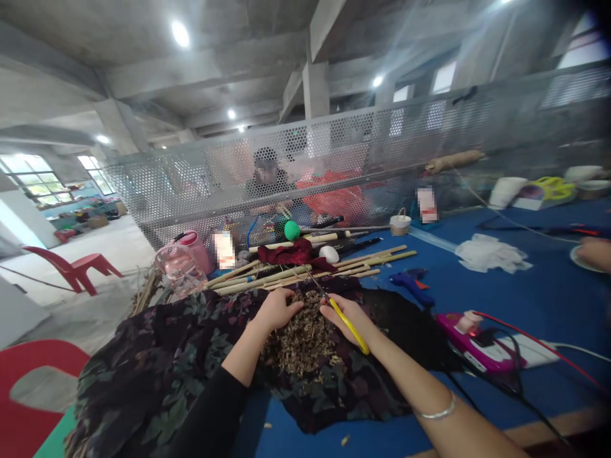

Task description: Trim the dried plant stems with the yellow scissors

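At centre, the left hand [277, 308], thumb and fingers apart, rests at brown dried plant scraps [305, 343]; rightward, the right hand [357, 315] grips a yellow-handled metal tool [351, 326].

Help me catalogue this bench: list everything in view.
Plant heap: one, brown, front centre
Patterned cloth: one, dark, under heap
Tool: one, yellow, at right hand
Sticks: several, tan, beyond cloth
Glue gun: one, blue, right
Power strip: one, magenta, right
Fabric: one, maroon, on sticks
Ball: one, green, behind fabric
Jug: one, pink, left
Plastic: one, white, right
Chairs: two, red, left
Table: one, blue, beneath
Screen: one, grey, behind
Person: one, dark clothes, behind screen
Somebody's hand: one, right edge
Left hand: one, bare, at heap
Right hand: one, bare, at heap
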Available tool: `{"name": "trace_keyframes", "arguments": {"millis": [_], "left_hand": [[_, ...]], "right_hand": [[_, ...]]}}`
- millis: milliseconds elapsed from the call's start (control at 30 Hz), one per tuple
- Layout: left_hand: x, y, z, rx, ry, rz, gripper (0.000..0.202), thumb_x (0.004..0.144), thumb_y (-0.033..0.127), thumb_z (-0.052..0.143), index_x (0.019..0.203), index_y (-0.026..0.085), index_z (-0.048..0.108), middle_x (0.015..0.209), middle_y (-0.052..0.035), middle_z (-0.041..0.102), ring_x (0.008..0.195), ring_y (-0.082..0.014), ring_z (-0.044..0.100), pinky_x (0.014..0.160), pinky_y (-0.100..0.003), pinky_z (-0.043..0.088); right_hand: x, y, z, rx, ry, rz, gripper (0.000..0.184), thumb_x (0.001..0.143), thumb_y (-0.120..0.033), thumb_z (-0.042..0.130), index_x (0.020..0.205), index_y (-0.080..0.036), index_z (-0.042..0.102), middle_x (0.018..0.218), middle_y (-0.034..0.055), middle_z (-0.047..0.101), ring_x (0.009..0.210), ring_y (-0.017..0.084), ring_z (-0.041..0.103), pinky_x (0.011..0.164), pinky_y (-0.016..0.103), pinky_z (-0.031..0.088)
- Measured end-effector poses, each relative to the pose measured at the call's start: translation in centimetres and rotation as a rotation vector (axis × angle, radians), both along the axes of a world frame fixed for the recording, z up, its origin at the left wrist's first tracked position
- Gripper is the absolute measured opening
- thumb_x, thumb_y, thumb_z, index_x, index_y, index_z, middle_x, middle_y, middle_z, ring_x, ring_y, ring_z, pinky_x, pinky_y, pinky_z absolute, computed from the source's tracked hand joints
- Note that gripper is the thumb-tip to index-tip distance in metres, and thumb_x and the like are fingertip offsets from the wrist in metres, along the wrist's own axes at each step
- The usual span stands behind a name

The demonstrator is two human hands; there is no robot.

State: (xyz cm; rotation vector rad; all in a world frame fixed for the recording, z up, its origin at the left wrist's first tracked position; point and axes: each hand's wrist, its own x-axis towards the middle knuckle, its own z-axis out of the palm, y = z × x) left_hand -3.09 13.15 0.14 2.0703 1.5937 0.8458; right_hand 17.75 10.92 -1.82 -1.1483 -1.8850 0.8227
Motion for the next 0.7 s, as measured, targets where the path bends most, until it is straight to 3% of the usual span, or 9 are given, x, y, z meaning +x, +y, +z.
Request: {"name": "trace_keyframes", "arguments": {"millis": [200, 300, 400, 467, 567, 700], "left_hand": [[0.5, -4.0, 0.7, 0.015, 0.022, -0.008, 0.048, 0.072, 0.052, 0.056, 0.106, 0.019, 0.064, 0.114, -0.0129, 0.061, 0.106, -0.0278, 0.054, 0.096, -0.037, 0.037], [1.3, -5.6, -0.2, 0.045, 0.172, 0.041, 0.062, 0.07, 0.056, 0.056, 0.12, 0.018, 0.055, 0.128, -0.0144, 0.05, 0.119, -0.0309, 0.044, 0.101, -0.041, 0.031], [1.8, -6.5, -1.3, 0.076, 0.29, 0.091, 0.059, 0.075, 0.05, 0.054, 0.124, 0.017, 0.05, 0.129, -0.0149, 0.049, 0.12, -0.0299, 0.042, 0.102, -0.043, 0.028], [1.8, -6.6, -1.4, 0.063, 0.324, 0.111, 0.054, 0.077, 0.047, 0.052, 0.122, 0.017, 0.051, 0.126, -0.0146, 0.051, 0.118, -0.0287, 0.044, 0.101, -0.041, 0.028], [1.5, -5.9, -0.5, -0.015, 0.346, 0.086, 0.059, 0.073, 0.053, 0.055, 0.12, 0.019, 0.053, 0.123, -0.0141, 0.053, 0.115, -0.0298, 0.046, 0.101, -0.042, 0.028], [2.2, -2.8, 1.3, 0.001, 0.296, 0.062, 0.061, 0.07, 0.061, 0.053, 0.119, 0.023, 0.055, 0.125, -0.0122, 0.053, 0.118, -0.0315, 0.045, 0.102, -0.048, 0.025]], "right_hand": [[0.2, 0.1, -0.3, 0.041, 0.02, -0.067, 0.035, 0.08, -0.051, 0.047, 0.088, -0.018, 0.057, 0.076, 0.0027, 0.064, 0.069, 0.018, 0.059, 0.066, 0.027, 0.044], [0.4, 0.1, -0.3, 0.066, 0.014, -0.119, 0.037, 0.082, -0.053, 0.042, 0.086, -0.019, 0.055, 0.068, -0.0001, 0.059, 0.062, 0.016, 0.054, 0.062, 0.026, 0.042], [0.7, 0.1, -0.1, 0.084, 0.03, -0.183, 0.037, 0.084, -0.055, 0.039, 0.084, -0.02, 0.054, 0.066, -0.0006, 0.057, 0.061, 0.016, 0.052, 0.06, 0.025, 0.04], [0.8, 0.2, 0.0, 0.085, 0.044, -0.232, 0.039, 0.085, -0.056, 0.038, 0.082, -0.02, 0.054, 0.068, 0.0004, 0.058, 0.063, 0.016, 0.053, 0.061, 0.025, 0.04], [0.9, 0.5, -0.1, 0.071, 0.046, -0.294, 0.044, 0.084, -0.059, 0.035, 0.078, -0.02, 0.054, 0.067, 0.0014, 0.059, 0.063, 0.017, 0.054, 0.06, 0.025, 0.039], [0.9, 0.8, -0.4, 0.048, 0.066, -0.335, 0.048, 0.083, -0.062, 0.034, 0.075, -0.02, 0.054, 0.066, 0.0022, 0.059, 0.063, 0.018, 0.054, 0.057, 0.026, 0.039]]}}
